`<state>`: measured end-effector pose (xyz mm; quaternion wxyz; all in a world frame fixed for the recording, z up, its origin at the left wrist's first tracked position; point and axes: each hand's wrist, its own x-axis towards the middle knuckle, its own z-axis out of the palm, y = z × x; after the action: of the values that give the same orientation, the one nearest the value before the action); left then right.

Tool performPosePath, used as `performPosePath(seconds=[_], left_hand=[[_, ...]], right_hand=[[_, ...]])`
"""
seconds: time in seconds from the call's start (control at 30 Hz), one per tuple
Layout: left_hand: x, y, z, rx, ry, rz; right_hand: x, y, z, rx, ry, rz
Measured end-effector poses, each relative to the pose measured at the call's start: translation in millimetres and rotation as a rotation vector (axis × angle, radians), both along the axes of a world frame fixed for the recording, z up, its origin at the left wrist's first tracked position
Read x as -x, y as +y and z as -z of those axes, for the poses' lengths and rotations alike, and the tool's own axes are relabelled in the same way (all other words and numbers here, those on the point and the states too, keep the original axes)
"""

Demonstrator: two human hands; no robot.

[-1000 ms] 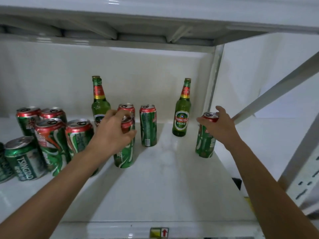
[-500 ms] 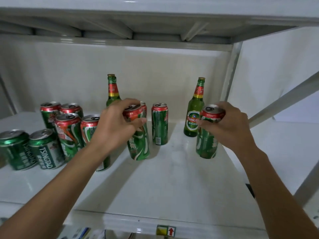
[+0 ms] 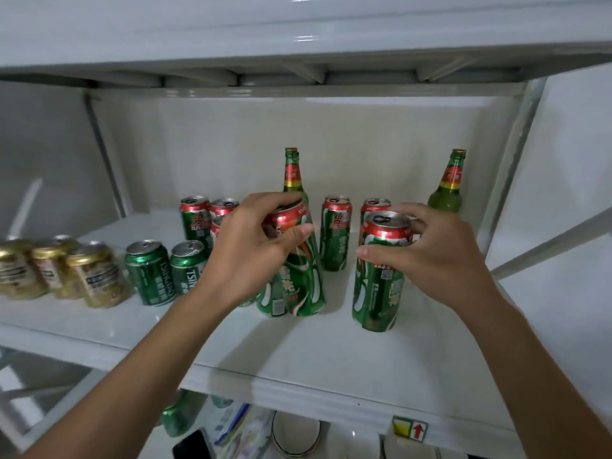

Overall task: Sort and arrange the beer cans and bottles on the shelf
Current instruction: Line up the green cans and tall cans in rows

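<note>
Cans and bottles stand on a white shelf (image 3: pixel 298 352), told here from the left. Three gold cans (image 3: pixel 96 276) sit in a cluster at the far left; their print is too blurred to read. Beside them are two short green cans (image 3: pixel 150 273), the right one showing "TSINGTAO" in white letters running up its side. Behind these, tall green cans with red tops (image 3: pixel 195 215) stand grouped near the back wall, with red characters on white that I cannot make out. The left hand (image 3: pixel 251 256) grips a tall can (image 3: pixel 294 276) round its red rim, fingers over the top and thumb across the front; a green bottle (image 3: pixel 292 170) with a red and gold neck label rises just behind it. Two more tall cans (image 3: pixel 335 236) stand further back, between the hands. The right hand (image 3: pixel 430 256) holds another tall can (image 3: pixel 379 276) at its rim, thumb in front and fingers curled behind, the can standing on the shelf near the front. A second bottle (image 3: pixel 448 187) stands at the back right. On the shelf's front edge a small sticker (image 3: pixel 410 429) shows a red up arrow.
</note>
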<state>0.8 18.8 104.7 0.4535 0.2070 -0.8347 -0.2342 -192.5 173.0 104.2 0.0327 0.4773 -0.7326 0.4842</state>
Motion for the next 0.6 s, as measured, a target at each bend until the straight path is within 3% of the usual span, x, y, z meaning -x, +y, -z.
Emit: performPosePath(seconds=[0.4, 0.6], left_hand=[[-66, -38, 4, -0.034, -0.008, 0.001], [-85, -68, 16, -0.004, -0.062, 0.044]], right_hand=[[-70, -56, 12, -0.057, -0.047, -0.169], [-100, -82, 22, -0.056, -0.059, -0.146]])
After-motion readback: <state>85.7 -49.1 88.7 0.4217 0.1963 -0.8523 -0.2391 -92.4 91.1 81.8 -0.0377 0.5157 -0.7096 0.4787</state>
